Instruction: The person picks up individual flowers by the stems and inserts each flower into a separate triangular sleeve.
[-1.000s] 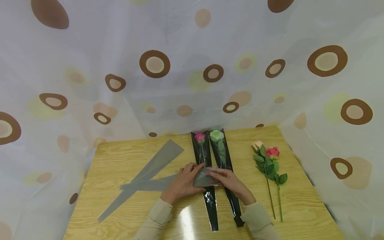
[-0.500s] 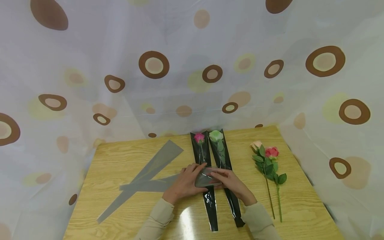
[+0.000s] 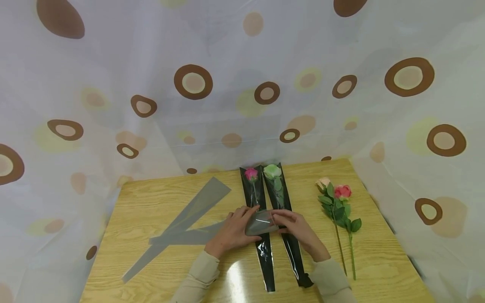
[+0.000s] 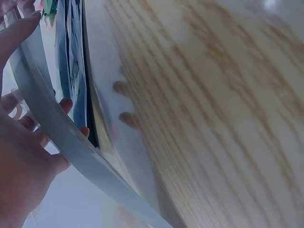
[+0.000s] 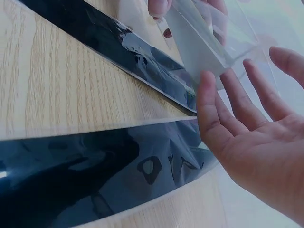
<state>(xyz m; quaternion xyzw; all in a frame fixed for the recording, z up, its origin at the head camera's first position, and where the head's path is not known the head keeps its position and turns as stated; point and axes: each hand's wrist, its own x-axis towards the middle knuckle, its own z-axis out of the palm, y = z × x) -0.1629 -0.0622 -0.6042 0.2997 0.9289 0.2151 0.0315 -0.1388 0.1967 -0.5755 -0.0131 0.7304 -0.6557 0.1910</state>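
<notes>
My left hand [image 3: 235,231] grips a grey translucent flower sleeve [image 3: 261,223] near its wide mouth, and the sleeve's narrow tail reaches left across the table. In the left wrist view, fingers lie on both sides of the sleeve [image 4: 78,149]. At the mouth's right edge is my right hand [image 3: 299,231]; the right wrist view shows its fingers [image 5: 242,102] spread, tips at the clear film. Below the hands lie two black-backed sleeves, one with a magenta rose [image 3: 251,174], the other with a pale green rose [image 3: 272,171]. The hands hide their middle parts.
Another grey sleeve [image 3: 204,200] lies diagonally at left, crossing the held one's tail. To the right are a peach rose [image 3: 323,183] and a coral rose [image 3: 342,192] with long stems. Behind the wooden table [image 3: 151,198] hangs a patterned curtain [image 3: 227,113].
My right hand has drawn slightly right, to the edge of the sleeve's mouth, its fingers shifting on the film. My left hand keeps its hold, nearly still.
</notes>
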